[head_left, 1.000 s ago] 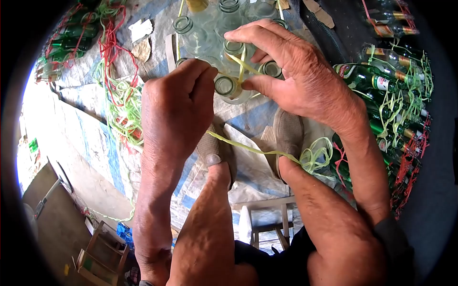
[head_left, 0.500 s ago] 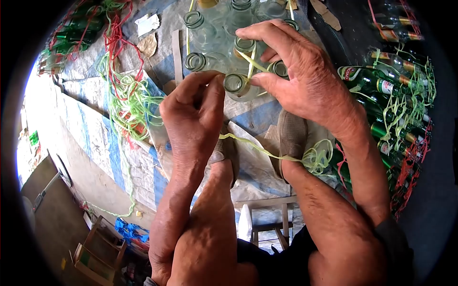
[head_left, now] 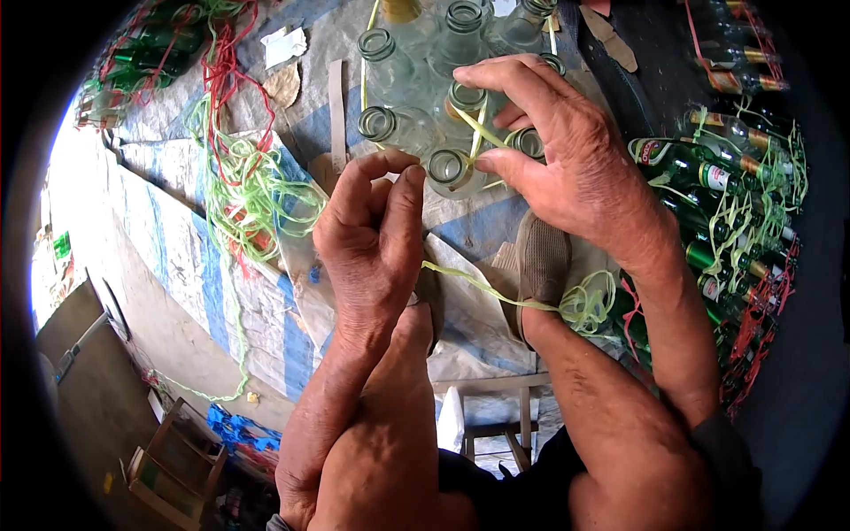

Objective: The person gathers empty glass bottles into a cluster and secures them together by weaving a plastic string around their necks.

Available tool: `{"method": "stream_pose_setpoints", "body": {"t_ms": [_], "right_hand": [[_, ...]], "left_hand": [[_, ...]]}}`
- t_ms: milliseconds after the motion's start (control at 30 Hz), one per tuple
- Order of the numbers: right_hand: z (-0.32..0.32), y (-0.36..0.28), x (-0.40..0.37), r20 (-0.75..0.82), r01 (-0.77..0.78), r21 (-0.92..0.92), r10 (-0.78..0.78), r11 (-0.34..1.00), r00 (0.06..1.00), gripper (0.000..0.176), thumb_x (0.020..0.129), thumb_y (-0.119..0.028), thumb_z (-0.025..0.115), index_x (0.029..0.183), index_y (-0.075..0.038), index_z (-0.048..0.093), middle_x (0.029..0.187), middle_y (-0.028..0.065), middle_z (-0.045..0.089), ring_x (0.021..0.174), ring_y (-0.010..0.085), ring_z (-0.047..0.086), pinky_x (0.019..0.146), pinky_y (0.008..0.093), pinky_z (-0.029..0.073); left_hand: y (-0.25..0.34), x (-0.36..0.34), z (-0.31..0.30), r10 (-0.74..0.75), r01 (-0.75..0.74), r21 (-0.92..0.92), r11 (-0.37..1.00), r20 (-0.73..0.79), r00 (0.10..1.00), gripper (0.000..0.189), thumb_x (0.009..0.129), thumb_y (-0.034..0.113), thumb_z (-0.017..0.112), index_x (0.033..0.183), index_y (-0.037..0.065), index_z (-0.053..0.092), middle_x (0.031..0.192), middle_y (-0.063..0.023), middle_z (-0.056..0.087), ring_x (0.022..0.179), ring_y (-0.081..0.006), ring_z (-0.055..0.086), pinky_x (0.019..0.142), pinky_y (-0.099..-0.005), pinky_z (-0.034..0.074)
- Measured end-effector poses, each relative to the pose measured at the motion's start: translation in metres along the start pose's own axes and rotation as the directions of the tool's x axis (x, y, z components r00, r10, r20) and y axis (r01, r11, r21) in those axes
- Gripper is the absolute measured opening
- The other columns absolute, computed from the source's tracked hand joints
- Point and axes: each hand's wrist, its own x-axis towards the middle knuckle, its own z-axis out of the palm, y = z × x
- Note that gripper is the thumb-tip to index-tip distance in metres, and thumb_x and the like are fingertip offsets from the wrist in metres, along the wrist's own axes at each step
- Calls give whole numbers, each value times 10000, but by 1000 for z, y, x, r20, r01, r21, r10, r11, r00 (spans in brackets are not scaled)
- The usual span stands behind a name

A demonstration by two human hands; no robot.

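Outdoor bottle-sorting yard: tarp point(head_left: 221, 292) w/ bundled bottles point(head_left: 708, 177).

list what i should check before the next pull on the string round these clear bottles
1. Right hand grip on the string: thumb and forefinger pinch it at the bottle necks. ok
2. Left hand grip: fingers pinched shut beside the front bottle, but any string inside them is hidden. cannot tell
3. Clear bottles upright and bunched together: ok
4. Trailing strand free to run: it leads from under the left hand to a loose coil by the leg and could snag. cannot tell
5. Green bottles out of the way: they lie apart from the right hand. ok
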Motion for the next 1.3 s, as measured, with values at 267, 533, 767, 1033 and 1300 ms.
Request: {"method": "stream_pose_setpoints", "body": {"t_ms": [267,533,767,1033,1300], "right_hand": [[-3,-3,1,18,-1,-7,1,1000,1000,619,836,44,799,1408,-82,596,1325,142,668,1221,398,688,1024,438,578],[-7,-3,0,51,-21,27,20,999,999,668,828,34,822,1446,-78,594,1363,137,652,1229,377,683,1032,416,575],[-13,-8,-2,26,-53,153,49,987,998,655,844,81,794,1455,-47,596,1371,136,649,1193,279,710,1006,374,613],[-36,-9,-4,-75,21,155,-10,988,997,354,979,157,641,1309,42,700,1309,151,702,1137,176,724,989,285,585],[-46,-12,40,-52,312,-31,-313,950,948,269,965,182,639,1148,31,766,1138,108,785,1092,217,741,975,287,571]], "left_hand": [[-2,0,-2,5,-5,9,1000,25,1000,65,1042,25,721,1106,23,708,629,71,520,605,-3,403,536,-223,295],[-10,-3,0,9,-9,-54,998,-3,1000,87,1039,20,727,1125,22,714,645,73,531,619,-1,412,550,-215,300],[-14,-6,-6,-54,53,-123,991,-9,998,81,1049,49,734,1118,9,719,690,81,567,642,1,432,567,-205,314],[-26,0,-12,-295,336,-338,879,170,940,132,1054,149,763,1098,27,746,826,103,630,708,8,472,613,-192,344],[-40,9,-15,-334,419,-462,782,257,907,185,1019,180,813,1114,27,768,860,88,646,759,-9,508,667,-194,379]]}}
